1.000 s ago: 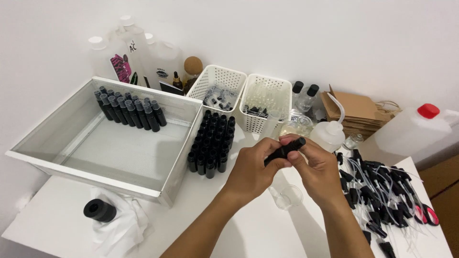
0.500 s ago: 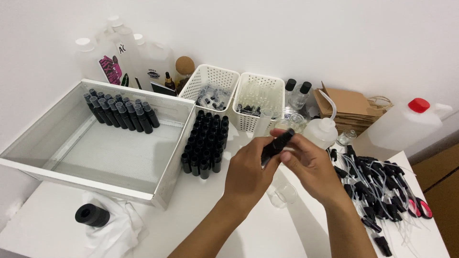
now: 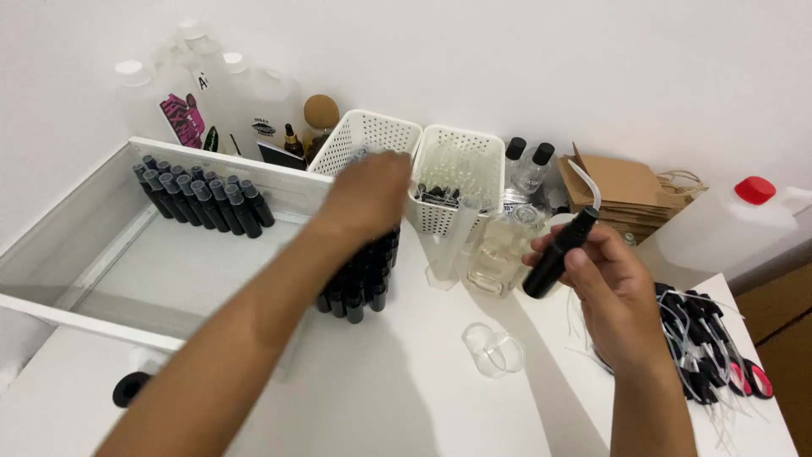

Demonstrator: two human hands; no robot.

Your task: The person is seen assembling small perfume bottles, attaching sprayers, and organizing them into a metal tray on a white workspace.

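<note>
My right hand [image 3: 611, 292] holds a small black spray bottle [image 3: 555, 254] tilted, with a clear dip tube curving up from its top. My left hand [image 3: 365, 196] reaches forward over a block of upright black bottles [image 3: 362, 275] on the white table, close to the left white perforated basket [image 3: 365, 135]; it is blurred and I cannot see whether it grips anything. A clear glass bottle [image 3: 499, 250] stands between the hands.
A large white tray [image 3: 101, 254] on the left holds a row of black bottles [image 3: 203, 201]. Behind it stand white jugs [image 3: 211, 97]. A second basket [image 3: 461, 173], brown paper bags [image 3: 626, 188], a red-capped jug [image 3: 727, 224], black spray pumps [image 3: 706, 347] and clear caps [image 3: 495, 349] lie around.
My two hands have come apart. The left hand has left the bottle and moved forward and left over the block of bottles; the right hand keeps the bottle, further right.
</note>
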